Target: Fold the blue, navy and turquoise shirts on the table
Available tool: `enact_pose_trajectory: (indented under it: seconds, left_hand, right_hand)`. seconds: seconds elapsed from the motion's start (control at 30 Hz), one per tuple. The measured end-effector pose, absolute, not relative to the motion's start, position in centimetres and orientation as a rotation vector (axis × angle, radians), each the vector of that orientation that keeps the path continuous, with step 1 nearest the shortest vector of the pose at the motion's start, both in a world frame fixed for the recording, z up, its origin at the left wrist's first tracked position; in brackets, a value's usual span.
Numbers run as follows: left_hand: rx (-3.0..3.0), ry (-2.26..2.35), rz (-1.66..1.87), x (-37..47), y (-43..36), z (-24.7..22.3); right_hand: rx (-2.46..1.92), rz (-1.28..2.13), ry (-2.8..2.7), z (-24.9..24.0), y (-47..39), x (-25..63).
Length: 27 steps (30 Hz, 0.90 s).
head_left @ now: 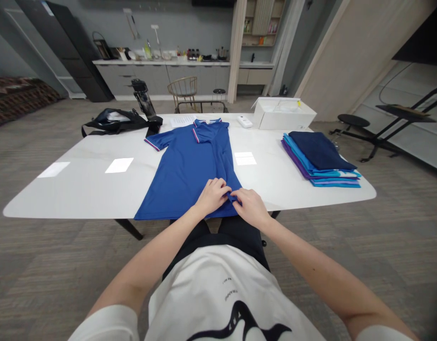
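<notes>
A blue polo shirt (190, 166) with red-and-white trim on collar and sleeves lies on the white table (86, 199), its collar toward the far side and its hem along the near edge. One side is partly folded inward, so a sleeve rests across the upper body of the shirt. My left hand (214, 194) pinches the cloth close to the hem, right of the middle. Just beside it, my right hand (250, 204) grips the same edge, with a bit of fabric raised between the two hands.
A stack of folded clothes (320, 158) in blues and purple sits at the right. Along the far side are a white box (284, 113), a small white device (244, 122), a paper sheet (183, 121), a black bag (115, 122) and a dark bottle (143, 99).
</notes>
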<state>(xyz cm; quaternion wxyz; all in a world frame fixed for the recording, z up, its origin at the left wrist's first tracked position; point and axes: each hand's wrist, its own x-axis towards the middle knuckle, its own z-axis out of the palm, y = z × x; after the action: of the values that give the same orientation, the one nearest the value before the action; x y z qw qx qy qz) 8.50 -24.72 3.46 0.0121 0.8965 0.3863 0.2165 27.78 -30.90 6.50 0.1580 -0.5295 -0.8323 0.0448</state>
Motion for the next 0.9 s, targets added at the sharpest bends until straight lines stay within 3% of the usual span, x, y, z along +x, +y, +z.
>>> enact_pose_trajectory:
  seconds: [0.13, 0.4, 0.6, 0.9]
  left_hand:
    - [2.818, 1.128, 0.664, 7.4, -27.5, 2.8]
    - [2.589, 1.421, 0.835, 4.5, -30.1, 1.8]
    - [2.635, 1.409, 0.929, 2.9, -30.3, 2.7]
    - [2.839, 1.237, 0.593, 3.5, -31.0, 2.4]
  right_hand:
    - [-1.536, 0.040, -2.356, 5.0, -32.3, 26.8]
    - [-1.880, -0.018, -2.243, 3.1, -33.0, 27.3]
    - [-1.954, 0.098, -2.094, 2.9, -33.2, 29.4]
    - [-1.664, -0.027, -2.384, 2.6, -33.9, 31.5]
